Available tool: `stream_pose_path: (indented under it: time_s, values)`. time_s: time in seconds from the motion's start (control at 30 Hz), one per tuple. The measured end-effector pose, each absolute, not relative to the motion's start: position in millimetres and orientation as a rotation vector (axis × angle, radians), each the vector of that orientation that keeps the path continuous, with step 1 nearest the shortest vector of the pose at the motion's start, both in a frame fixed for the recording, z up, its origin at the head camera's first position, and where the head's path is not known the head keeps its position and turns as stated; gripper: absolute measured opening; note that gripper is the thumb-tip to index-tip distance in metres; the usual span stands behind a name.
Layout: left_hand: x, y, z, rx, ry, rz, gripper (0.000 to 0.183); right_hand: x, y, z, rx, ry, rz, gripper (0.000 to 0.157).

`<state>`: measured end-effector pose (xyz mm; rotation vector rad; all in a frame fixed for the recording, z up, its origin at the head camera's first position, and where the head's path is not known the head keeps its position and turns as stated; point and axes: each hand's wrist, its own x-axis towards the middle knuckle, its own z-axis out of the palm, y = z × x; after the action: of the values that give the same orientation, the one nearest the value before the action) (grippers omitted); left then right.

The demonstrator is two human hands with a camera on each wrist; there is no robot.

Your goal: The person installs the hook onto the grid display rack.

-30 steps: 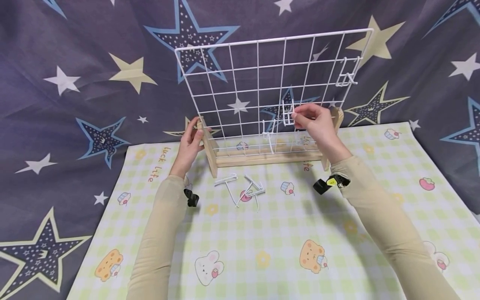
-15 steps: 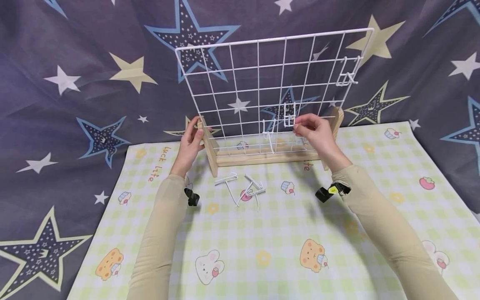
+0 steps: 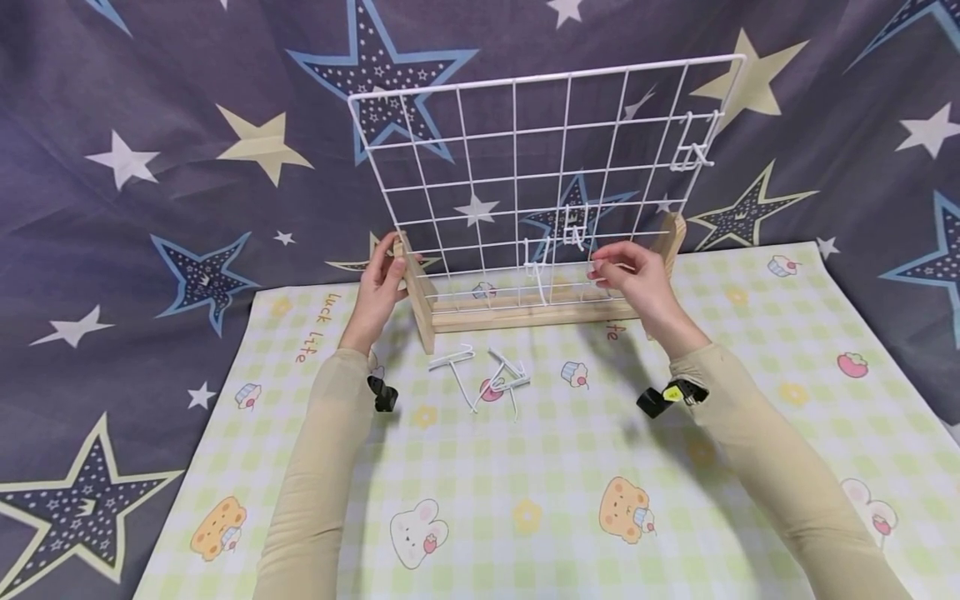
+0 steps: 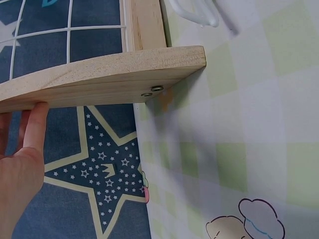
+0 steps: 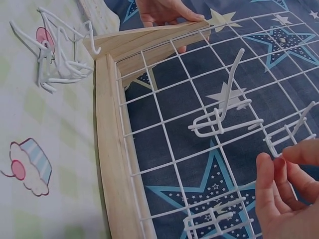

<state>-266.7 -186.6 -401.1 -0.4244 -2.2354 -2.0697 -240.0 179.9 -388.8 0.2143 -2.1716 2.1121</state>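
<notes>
The wooden side panel [image 3: 417, 296] is gripped by the left hand [image 3: 377, 292], while the right hand [image 3: 641, 279], its fingers loosely bent, is held just beside a white hook [image 3: 574, 235] hung on the wire grid's [image 3: 514, 132] lower half.

Dark cloth [image 3: 195, 196] is hanging behind, bearing blue-edged, white and cream stars [image 3: 266, 148]. Green-and-white checked tablecloth [image 3: 487, 467] is lying below. 2 printed orange bears [image 3: 216, 530] are flanking 1 white rabbit [image 3: 415, 537]. Reddish "luck life" lettering [image 3: 328, 309] is running near left edge. Printed strawberry [image 3: 852, 365] is showing at right.
</notes>
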Motion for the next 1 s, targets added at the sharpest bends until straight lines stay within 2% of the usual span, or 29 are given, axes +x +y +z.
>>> stream_pose_path:
  time_s: [0.33, 0.6, 0.83, 1.0]
  values:
    - [-265, -188, -401, -0.441, -2.25, -2.058, 0.053, -233, 188, -397, 0.204, -2.141, 2.147, 0.018]
    - [-269, -189, -404, -0.431, -2.24, -2.068, 0.053, -226, 199, -405, 0.174, -2.107, 2.179, 0.023]
    - [-279, -191, -417, -0.423, -2.181, -2.099, 0.052, -219, 210, -408, 0.142, -2.081, 2.18, 0.01]
    - [-283, -192, -423, -0.432, -2.155, -2.102, 0.054, -216, 218, -410, 0.156, -2.012, 2.226, 0.008]
